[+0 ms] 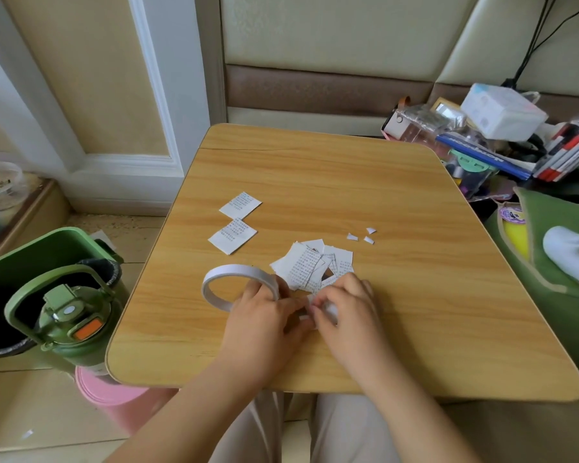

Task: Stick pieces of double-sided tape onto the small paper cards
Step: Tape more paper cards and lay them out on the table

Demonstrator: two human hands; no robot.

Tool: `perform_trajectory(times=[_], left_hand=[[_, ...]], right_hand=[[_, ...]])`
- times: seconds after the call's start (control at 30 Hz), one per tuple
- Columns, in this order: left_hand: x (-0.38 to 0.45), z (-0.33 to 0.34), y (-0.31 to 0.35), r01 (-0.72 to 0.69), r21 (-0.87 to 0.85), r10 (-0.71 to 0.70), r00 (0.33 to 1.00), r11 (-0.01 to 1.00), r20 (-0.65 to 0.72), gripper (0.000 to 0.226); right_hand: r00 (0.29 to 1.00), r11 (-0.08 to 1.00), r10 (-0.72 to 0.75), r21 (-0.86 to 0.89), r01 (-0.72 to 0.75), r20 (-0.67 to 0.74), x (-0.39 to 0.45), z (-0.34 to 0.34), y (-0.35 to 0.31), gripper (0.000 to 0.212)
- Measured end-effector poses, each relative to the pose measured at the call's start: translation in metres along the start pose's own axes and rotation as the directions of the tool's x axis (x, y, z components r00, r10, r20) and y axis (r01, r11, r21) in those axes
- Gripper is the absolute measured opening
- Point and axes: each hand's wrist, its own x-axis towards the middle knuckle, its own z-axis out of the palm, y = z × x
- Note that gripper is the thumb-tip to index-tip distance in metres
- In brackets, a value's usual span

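A white roll of double-sided tape (229, 274) stands on the wooden table (398, 295). My left hand (264, 315) grips the roll at its right side. My right hand (345, 309) pinches the white tape end (330, 310) close to the left fingertips. Just behind both hands lies a loose pile of small printed paper cards (310, 265). Two more cards lie apart to the left: one (240, 204) farther back, one (232, 236) nearer. Three tiny white scraps (361, 236) lie right of the pile.
A green bin (30, 259) with a green bottle (71, 322) stands left of the table, a pink container (114, 396) below it. Cluttered boxes and pens (502, 135) sit at the back right, a green bag (555, 248) at the right edge.
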Motion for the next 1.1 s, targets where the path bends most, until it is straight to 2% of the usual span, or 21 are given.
perform_trajectory(times=[0.1,0.2,0.27,0.37,0.5,0.67,0.8,0.87,0.9,0.93,1.03,1.1], left_hand=[[0.0,0.0,-0.001,0.018,0.018,-0.018,1.0,1.0,-0.012,0.044],[0.001,0.0,-0.003,0.026,0.038,-0.026,1.0,0.999,-0.014,0.047],[0.001,0.0,-0.002,0.026,0.035,-0.027,1.0,0.999,0.015,0.046],[0.003,0.002,-0.005,-0.011,0.039,0.012,0.999,0.999,-0.04,0.044],[0.001,0.002,-0.005,0.006,0.015,-0.005,0.999,1.0,-0.049,0.04],[0.002,0.003,-0.006,-0.02,0.021,0.021,0.998,1.0,-0.065,0.041],[0.0,0.002,-0.006,0.005,0.0,-0.005,0.998,1.0,-0.055,0.045],[0.001,0.002,-0.005,0.005,-0.001,-0.005,1.0,1.0,-0.02,0.046],[0.002,0.003,-0.005,-0.003,-0.015,0.002,0.999,1.0,-0.047,0.046],[0.002,0.004,-0.005,-0.014,-0.023,0.012,0.997,1.0,-0.077,0.045],[0.0,0.001,-0.005,0.011,-0.001,-0.011,0.998,1.0,-0.054,0.042],[0.001,0.004,-0.006,0.008,0.007,-0.008,0.998,1.0,-0.056,0.041]], right_hand=[[0.994,0.996,0.082,-0.031,-0.08,0.077,0.004,-0.001,0.01,0.01],[0.987,0.978,0.16,-0.133,-0.158,0.007,0.009,-0.008,0.019,0.012],[0.994,0.985,0.104,-0.144,-0.098,0.035,0.01,-0.004,0.012,0.01],[0.991,0.995,0.017,-0.104,-0.004,0.13,0.011,0.004,0.001,0.006],[0.989,0.977,0.144,-0.163,-0.139,0.017,0.017,-0.007,0.013,0.009],[0.995,0.994,-0.012,-0.111,0.024,0.1,0.012,0.0,0.009,0.009],[0.994,0.981,0.112,-0.158,-0.111,-0.004,0.016,-0.006,0.014,0.012],[0.998,0.992,0.021,-0.125,-0.012,0.065,0.012,-0.001,0.007,0.007],[0.995,0.993,-0.017,-0.111,0.027,0.097,0.009,0.001,0.005,0.007],[0.994,0.993,-0.019,-0.116,0.031,0.104,0.009,0.001,0.007,0.008],[0.993,0.979,0.121,-0.166,-0.119,0.003,0.015,-0.007,0.015,0.011],[0.997,0.991,0.054,-0.124,-0.047,0.058,0.013,-0.007,0.011,0.011]])
